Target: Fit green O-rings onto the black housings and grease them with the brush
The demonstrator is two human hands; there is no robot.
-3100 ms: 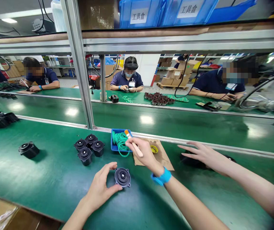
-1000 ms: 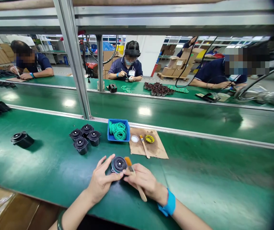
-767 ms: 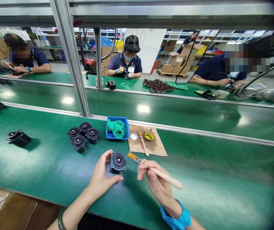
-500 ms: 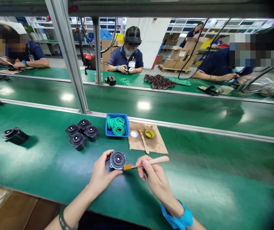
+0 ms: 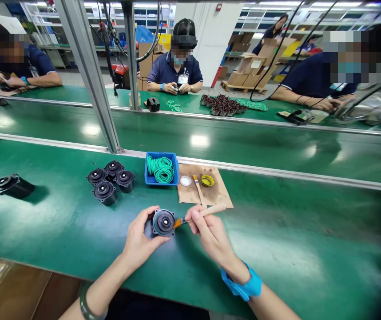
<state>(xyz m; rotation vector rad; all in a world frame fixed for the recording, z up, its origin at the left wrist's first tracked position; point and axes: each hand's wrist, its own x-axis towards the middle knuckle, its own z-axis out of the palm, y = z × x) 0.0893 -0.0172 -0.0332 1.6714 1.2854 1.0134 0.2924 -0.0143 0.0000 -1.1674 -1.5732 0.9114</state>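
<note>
Midway between the table's (image 5: 287, 235) near and far edges, left hand (image 5: 140, 240) clasps black housing (image 5: 163, 222) between thumb and curved fingers. Right hand (image 5: 212, 233) pinches brush (image 5: 215, 209), bristles at housing's right rim. Blue bin (image 5: 161, 183) and cardboard (image 5: 223, 195) sit along far edge; green surface extends rightward.

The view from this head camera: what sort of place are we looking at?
Most likely a factory assembly area: co-workers in similar navy shirts are at long green benches, matching black round parts stand grouped near a blue bin of green rings, and cartons are stacked behind.
</note>
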